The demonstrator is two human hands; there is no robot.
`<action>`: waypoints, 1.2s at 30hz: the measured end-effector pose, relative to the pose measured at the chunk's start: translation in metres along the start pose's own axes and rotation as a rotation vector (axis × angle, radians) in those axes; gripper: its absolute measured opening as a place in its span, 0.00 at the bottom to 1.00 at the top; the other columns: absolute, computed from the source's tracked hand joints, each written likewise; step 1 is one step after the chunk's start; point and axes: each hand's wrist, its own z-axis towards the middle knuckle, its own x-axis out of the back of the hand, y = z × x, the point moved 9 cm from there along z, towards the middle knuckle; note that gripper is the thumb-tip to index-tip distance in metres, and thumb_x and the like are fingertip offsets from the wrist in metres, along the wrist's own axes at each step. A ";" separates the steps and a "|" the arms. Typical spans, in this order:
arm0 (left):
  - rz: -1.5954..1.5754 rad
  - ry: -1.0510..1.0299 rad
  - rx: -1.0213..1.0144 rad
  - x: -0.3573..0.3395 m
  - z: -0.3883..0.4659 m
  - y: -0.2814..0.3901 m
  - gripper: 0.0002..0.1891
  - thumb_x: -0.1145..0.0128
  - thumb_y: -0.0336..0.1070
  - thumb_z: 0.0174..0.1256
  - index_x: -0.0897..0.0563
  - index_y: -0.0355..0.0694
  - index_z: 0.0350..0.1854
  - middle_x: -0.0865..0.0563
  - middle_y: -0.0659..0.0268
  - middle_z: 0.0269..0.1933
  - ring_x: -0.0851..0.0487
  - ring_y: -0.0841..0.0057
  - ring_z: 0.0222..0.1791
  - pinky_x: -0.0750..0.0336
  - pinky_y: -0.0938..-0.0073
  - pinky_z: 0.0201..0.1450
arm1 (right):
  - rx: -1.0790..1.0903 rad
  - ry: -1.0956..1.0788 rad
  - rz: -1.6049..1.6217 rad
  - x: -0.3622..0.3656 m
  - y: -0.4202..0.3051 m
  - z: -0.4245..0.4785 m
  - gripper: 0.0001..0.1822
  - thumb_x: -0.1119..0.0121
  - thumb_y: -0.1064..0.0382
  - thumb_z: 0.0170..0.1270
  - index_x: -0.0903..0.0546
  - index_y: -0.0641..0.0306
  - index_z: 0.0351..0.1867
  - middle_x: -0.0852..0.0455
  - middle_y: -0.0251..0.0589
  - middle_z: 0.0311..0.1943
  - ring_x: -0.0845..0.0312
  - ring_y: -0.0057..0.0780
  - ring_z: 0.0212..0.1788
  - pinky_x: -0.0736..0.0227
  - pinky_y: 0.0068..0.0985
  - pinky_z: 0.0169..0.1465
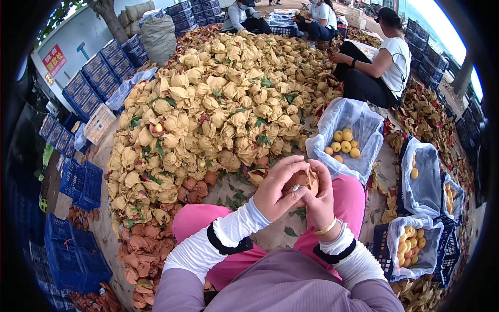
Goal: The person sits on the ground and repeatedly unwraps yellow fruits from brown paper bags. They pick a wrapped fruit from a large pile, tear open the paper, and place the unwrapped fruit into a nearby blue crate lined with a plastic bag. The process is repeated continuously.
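Observation:
Both of my hands close around one brown paper-bagged fruit, held above my lap. My left hand grips it from the left, and my right hand from the right, with the thumbs meeting at its near side. The fruit inside the paper is hidden. Before me spreads a large heap of tan paper-bagged fruit with green leaves among it. Darker brown paper bags lie at my left knee. Just beyond my right knee stands a crate lined with white plastic, with several yellow fruits in it.
More lined crates stand at right, one holding many yellow-orange fruits. Blue plastic crates line the left side. Discarded paper covers the ground at right. A person sits at the heap's right edge; others sit at the back.

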 end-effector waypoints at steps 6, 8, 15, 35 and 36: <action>-0.193 0.220 0.148 -0.004 -0.024 -0.037 0.19 0.60 0.41 0.73 0.26 0.34 0.57 0.31 0.55 0.64 0.32 0.63 0.63 0.39 0.68 0.64 | -0.154 0.054 0.217 -0.003 0.040 0.004 0.28 0.40 0.69 0.58 0.34 0.63 0.60 0.29 0.36 0.53 0.31 0.24 0.55 0.34 0.22 0.58; -0.264 0.283 0.158 0.001 -0.028 -0.046 0.19 0.61 0.42 0.74 0.25 0.33 0.55 0.29 0.55 0.63 0.33 0.64 0.64 0.39 0.68 0.65 | -0.162 0.047 0.247 -0.008 0.047 0.005 0.23 0.47 0.71 0.63 0.33 0.63 0.60 0.28 0.37 0.55 0.30 0.26 0.55 0.34 0.24 0.59; -0.541 0.329 0.254 0.005 -0.034 -0.062 0.18 0.64 0.45 0.75 0.26 0.35 0.38 0.22 0.60 0.37 0.26 0.80 0.32 0.31 0.80 0.40 | -0.369 0.122 0.560 -0.006 0.090 0.010 0.18 0.60 0.61 0.71 0.34 0.61 0.61 0.26 0.40 0.56 0.28 0.31 0.56 0.32 0.29 0.59; -0.392 0.181 0.394 0.008 -0.029 -0.076 0.17 0.51 0.47 0.69 0.28 0.35 0.37 0.29 0.70 0.18 0.33 0.86 0.17 0.41 0.84 0.21 | -0.478 0.333 0.813 0.029 0.116 -0.002 0.19 0.68 0.60 0.71 0.31 0.62 0.56 0.25 0.44 0.55 0.28 0.38 0.56 0.32 0.37 0.59; -0.259 0.110 0.404 0.004 -0.027 -0.075 0.19 0.47 0.48 0.66 0.29 0.34 0.39 0.26 0.67 0.21 0.29 0.85 0.20 0.37 0.83 0.23 | -0.410 0.339 0.702 0.036 0.107 0.004 0.17 0.66 0.61 0.71 0.30 0.63 0.55 0.25 0.44 0.54 0.28 0.38 0.56 0.33 0.37 0.60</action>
